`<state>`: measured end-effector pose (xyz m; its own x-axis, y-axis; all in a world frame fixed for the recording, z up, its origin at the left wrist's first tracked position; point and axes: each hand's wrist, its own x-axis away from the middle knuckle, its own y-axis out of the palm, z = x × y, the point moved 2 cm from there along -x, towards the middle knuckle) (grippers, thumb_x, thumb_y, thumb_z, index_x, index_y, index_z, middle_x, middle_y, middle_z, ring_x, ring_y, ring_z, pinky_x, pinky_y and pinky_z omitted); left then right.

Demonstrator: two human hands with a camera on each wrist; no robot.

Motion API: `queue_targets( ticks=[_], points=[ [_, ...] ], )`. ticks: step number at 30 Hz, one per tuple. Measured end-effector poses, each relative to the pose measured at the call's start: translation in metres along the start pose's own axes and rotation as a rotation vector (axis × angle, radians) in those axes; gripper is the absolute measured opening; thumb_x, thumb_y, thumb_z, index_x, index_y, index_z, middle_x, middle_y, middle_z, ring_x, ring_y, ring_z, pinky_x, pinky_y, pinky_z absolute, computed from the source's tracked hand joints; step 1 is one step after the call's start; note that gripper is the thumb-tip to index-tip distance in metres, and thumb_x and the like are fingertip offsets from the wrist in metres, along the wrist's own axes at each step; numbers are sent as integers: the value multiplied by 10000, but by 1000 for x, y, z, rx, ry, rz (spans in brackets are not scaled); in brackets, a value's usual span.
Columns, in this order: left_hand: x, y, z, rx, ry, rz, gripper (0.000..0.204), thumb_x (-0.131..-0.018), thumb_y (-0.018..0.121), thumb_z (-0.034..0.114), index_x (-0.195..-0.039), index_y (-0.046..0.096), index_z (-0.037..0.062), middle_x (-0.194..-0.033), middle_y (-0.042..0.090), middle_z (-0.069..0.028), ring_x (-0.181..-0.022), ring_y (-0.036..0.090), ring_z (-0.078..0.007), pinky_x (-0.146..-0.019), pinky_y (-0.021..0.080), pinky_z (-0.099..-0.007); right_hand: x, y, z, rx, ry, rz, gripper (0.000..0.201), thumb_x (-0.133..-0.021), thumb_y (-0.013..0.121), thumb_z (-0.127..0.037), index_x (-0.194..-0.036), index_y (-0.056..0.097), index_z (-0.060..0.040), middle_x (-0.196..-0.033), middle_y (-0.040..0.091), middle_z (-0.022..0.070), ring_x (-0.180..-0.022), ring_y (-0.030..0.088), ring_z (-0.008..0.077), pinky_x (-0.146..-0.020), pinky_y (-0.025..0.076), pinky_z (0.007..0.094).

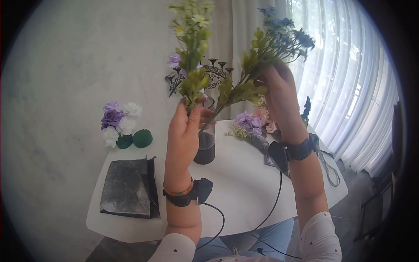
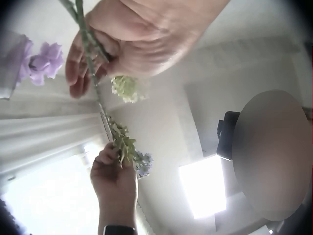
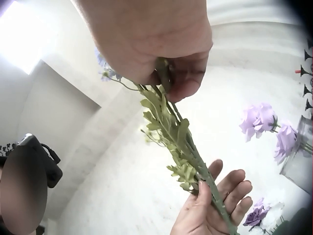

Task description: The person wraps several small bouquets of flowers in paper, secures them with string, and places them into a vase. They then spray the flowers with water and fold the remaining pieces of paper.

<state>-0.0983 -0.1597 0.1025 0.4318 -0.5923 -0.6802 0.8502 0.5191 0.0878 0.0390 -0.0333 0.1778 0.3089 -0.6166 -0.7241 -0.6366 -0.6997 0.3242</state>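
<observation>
Pinching the blue-flowered spray [image 1: 283, 38] below its blossoms, the right hand [image 1: 280, 85] slants it down to the left hand [image 1: 182, 135], whose thumb and fingers grip the upright white-flowered spray [image 1: 192, 48]. The 2 sprays are above the table [image 1: 238, 183], near the glass vase [image 1: 206, 150].

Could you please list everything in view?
Rounded table: 1, white, beneath
Glass vase: 1, clear, centre
Blooms: several, lilac, in vase
Metal candelabra: 1, black, behind vase
Ruffled flowers: several, purple and white, left
Round blocks: 2, green, left
Folded packet: 1, charcoal, left
Bouquet: 1, pink, lilac, right
Sheer curtain: 1, white, right
Coiled cord: 1, grey, right
Daisy spray: 1, white, top
Tiny flower spray: 1, blue, top right
Wrist cameras: 2, black, wrists
Left hand, right hand: 1 each, raised
</observation>
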Motion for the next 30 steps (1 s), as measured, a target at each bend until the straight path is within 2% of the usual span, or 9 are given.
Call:
queue_targets(
  ticks=[2, 4, 10, 14, 16, 20, 22, 27, 30],
  points=[
    [-3, -6, 1, -43, 25, 128, 285, -1000, 416, 245, -1149, 507, 21, -826, 598, -58, -666, 561, -109, -631, 457, -239, -3, -14, -11, 30, -61, -24, 165, -904, 510, -105, -1006, 562, 14, -821, 641, 83, -649, 602, 126, -595, 483, 232],
    [-2, -22, 4, -153, 190, 516, 234, -998, 407, 205, -1099, 502, 18, -738, 504, -10, -583, 448, -57, -543, 384, -192, -9, -25, -25, 103, -251, 82, 150, -907, 499, -95, -989, 559, 15, -821, 644, 85, -658, 611, 132, -589, 484, 231],
    [11, -38, 25, 164, 256, 689, 154, -986, 453, 202, -985, 488, 53, -698, 378, 27, -549, 298, -29, -445, 234, -185, -33, -43, -42, 267, -671, 154, 110, -905, 514, -62, -975, 552, 14, -823, 647, 103, -686, 639, 161, -610, 514, 265],
    [15, -35, 32, 236, 256, 618, 139, -982, 460, 191, -987, 488, 55, -699, 382, 23, -546, 305, -33, -442, 232, -180, -48, -18, -13, 394, -526, 17, 126, -879, 509, -62, -926, 555, 46, -735, 636, 93, -623, 623, 138, -595, 503, 264],
    [17, -33, 34, 232, 249, 612, 152, -983, 451, 200, -998, 484, 52, -692, 381, 28, -540, 297, -24, -446, 215, -181, -51, -15, -3, 537, -376, -8, 192, -919, 468, -50, -1094, 511, 16, -874, 639, 117, -724, 642, 165, -658, 514, 266],
    [18, -31, 36, 276, 229, 560, 144, -979, 466, 199, -988, 489, 57, -687, 370, 27, -540, 298, -30, -440, 220, -175, -50, -3, 8, 480, -296, -27, 184, -921, 469, -55, -1088, 513, 11, -866, 641, 105, -716, 638, 157, -651, 511, 264],
    [17, -32, 35, 287, 220, 554, 148, -978, 469, 202, -988, 489, 56, -687, 369, 27, -536, 296, -28, -437, 216, -175, -53, 1, 21, 450, -371, -12, 187, -852, 511, -97, -833, 560, 83, -682, 644, 99, -561, 590, 115, -522, 464, 270],
    [17, -34, 34, 295, 198, 547, 155, -980, 451, 201, -1008, 474, 51, -685, 387, 33, -524, 299, -13, -445, 206, -172, -53, 11, 40, 464, -318, 4, 187, -828, 524, -106, -855, 573, 72, -651, 629, 94, -541, 573, 106, -506, 452, 273],
    [17, -33, 34, 299, 193, 536, 159, -978, 456, 204, -1007, 476, 50, -683, 387, 32, -523, 301, -13, -443, 208, -170, -47, 23, 66, 513, -207, -108, 192, -818, 526, -110, -875, 563, 69, -649, 626, 123, -548, 603, 177, -531, 468, 320]
  ],
)
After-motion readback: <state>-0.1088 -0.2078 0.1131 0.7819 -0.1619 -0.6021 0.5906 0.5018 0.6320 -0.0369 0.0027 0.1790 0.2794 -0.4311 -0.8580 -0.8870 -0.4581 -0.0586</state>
